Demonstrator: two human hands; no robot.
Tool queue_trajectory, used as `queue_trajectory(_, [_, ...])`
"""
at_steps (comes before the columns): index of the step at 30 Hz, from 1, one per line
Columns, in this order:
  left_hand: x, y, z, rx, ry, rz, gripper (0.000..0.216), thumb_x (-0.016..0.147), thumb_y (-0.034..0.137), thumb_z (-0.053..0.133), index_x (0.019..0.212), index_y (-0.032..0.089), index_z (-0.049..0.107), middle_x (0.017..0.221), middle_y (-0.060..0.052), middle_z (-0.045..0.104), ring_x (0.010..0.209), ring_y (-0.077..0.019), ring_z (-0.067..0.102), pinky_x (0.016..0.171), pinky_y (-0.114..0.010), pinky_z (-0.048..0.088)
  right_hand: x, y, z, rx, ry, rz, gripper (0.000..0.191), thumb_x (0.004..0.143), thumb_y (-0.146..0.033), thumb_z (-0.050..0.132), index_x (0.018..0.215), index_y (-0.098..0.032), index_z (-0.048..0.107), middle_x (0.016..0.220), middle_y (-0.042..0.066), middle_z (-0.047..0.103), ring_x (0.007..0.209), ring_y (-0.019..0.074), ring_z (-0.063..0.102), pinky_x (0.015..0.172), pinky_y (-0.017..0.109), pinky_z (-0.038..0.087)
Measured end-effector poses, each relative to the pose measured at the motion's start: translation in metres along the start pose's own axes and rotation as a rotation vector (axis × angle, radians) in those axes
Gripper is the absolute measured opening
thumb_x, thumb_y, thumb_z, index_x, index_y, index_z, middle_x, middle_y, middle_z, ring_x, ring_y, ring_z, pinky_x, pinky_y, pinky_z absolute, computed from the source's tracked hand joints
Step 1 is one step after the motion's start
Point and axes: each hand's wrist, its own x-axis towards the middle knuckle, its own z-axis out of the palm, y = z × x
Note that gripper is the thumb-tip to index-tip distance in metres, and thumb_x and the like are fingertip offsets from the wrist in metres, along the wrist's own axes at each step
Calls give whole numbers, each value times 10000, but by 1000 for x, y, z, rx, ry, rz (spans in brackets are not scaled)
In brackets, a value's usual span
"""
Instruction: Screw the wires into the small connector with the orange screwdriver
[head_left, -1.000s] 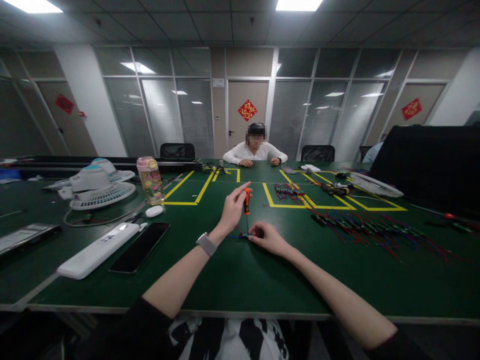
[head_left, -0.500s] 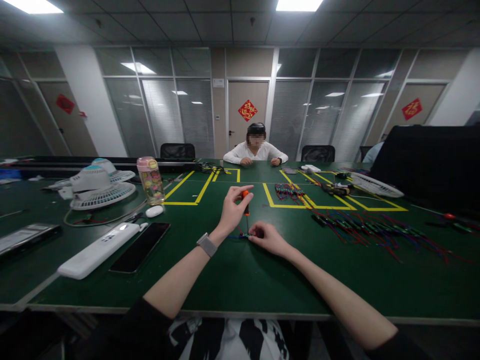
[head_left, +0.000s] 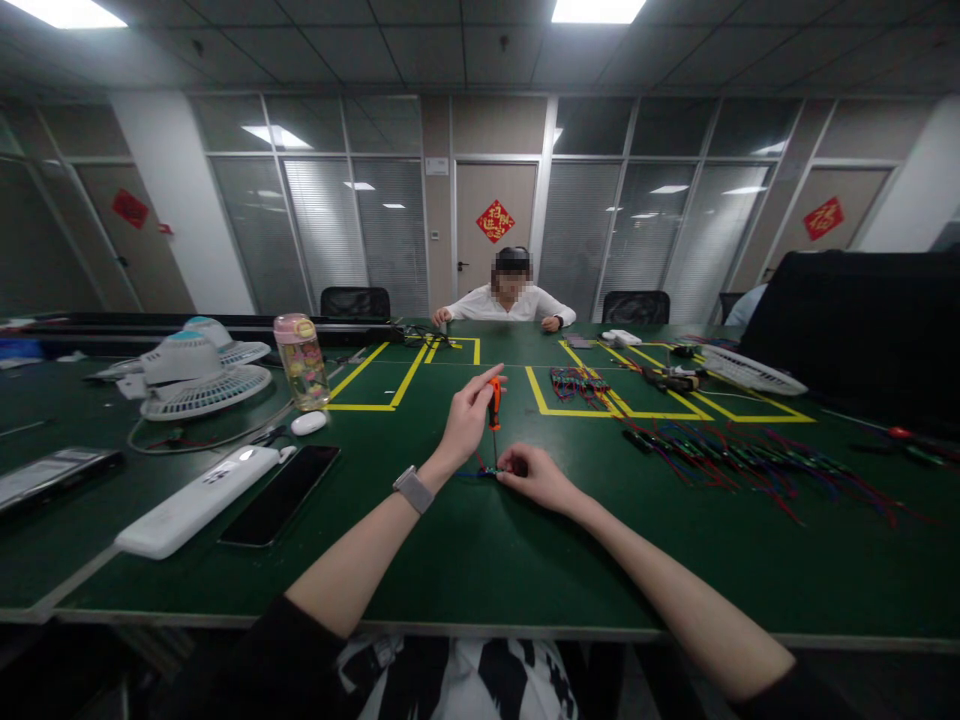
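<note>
An orange-handled screwdriver (head_left: 494, 405) stands upright in front of me, its thin shaft pointing down. My left hand (head_left: 466, 418), with a watch on its wrist, has its fingers around the top of the handle. The tip meets a small green circuit board (head_left: 490, 471) lying on the table, with red and blue wires at its left side. My right hand (head_left: 531, 472) pinches the board's right edge between thumb and fingers, which cover part of it.
Several wired boards (head_left: 712, 455) lie in a row at right, beside a smaller bundle (head_left: 581, 387). Yellow tape (head_left: 577, 412) marks the green table (head_left: 450, 570). At left are a phone (head_left: 281, 495), a white power strip (head_left: 199, 500), a bottle (head_left: 301, 362) and a fan (head_left: 202, 375). A person (head_left: 510, 300) sits opposite.
My left fingers and thumb have shifted on the screwdriver, uncovering more of its orange handle. My right hand and the board stay put. The person opposite has moved one hand outward, to my left.
</note>
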Motion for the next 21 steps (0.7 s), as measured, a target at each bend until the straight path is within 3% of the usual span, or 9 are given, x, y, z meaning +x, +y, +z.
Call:
queue_trajectory(5, [-1, 0, 1, 48, 44, 46, 299, 809, 289, 562, 1083, 199, 640, 986, -57, 598, 865, -138, 574, 774, -248, 465, 0, 0, 0, -2, 9, -2, 93, 714, -168, 618, 803, -142, 616, 675, -12, 564, 602, 100, 496, 562, 211, 390])
queue_trajectory(10, [0, -1, 0, 12, 3, 27, 323, 867, 260, 466, 1156, 202, 598, 1008, -58, 604, 866, -127, 568, 786, -249, 458, 0, 0, 1, 11, 10, -8, 86, 717, -177, 615, 796, -142, 617, 672, -9, 563, 608, 105, 497, 570, 218, 395])
queue_trajectory(17, [-1, 1, 0, 45, 23, 51, 290, 848, 277, 511, 1106, 214, 627, 1062, -62, 580, 941, -144, 561, 796, -244, 460, 0, 1, 1, 13, 3, -11, 103, 724, -186, 615, 815, -137, 620, 689, -3, 572, 622, 108, 504, 582, 223, 404])
queue_trajectory(21, [-2, 2, 0, 46, 16, 37, 318, 843, 272, 519, 1140, 198, 603, 999, -58, 598, 866, -135, 577, 788, -254, 466, 0, 2, 1, 13, 9, -15, 103, 721, -179, 616, 814, -135, 618, 692, -1, 571, 625, 109, 505, 583, 222, 404])
